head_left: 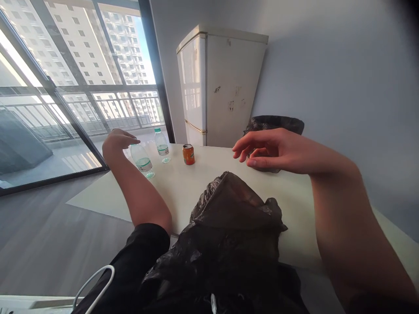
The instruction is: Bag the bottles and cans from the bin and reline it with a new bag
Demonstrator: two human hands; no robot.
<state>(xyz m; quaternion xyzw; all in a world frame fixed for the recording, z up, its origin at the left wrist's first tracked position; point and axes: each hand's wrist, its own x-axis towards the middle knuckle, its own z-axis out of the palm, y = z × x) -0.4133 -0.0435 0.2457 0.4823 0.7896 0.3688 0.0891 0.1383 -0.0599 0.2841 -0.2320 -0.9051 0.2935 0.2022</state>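
My left hand reaches out over the white table and its fingers curl over the top of a tilted clear plastic bottle. A second clear bottle with a green cap stands upright just right of it. An orange drink can stands a little further right. My right hand hovers above the table with its fingers loosely apart and holds nothing. A crumpled black plastic bag lies open against my body at the table's near edge.
A white fridge stands against the far wall. A bin lined with a black bag sits behind my right hand. Large windows and a balcony rail fill the left. Grey floor lies left of the table.
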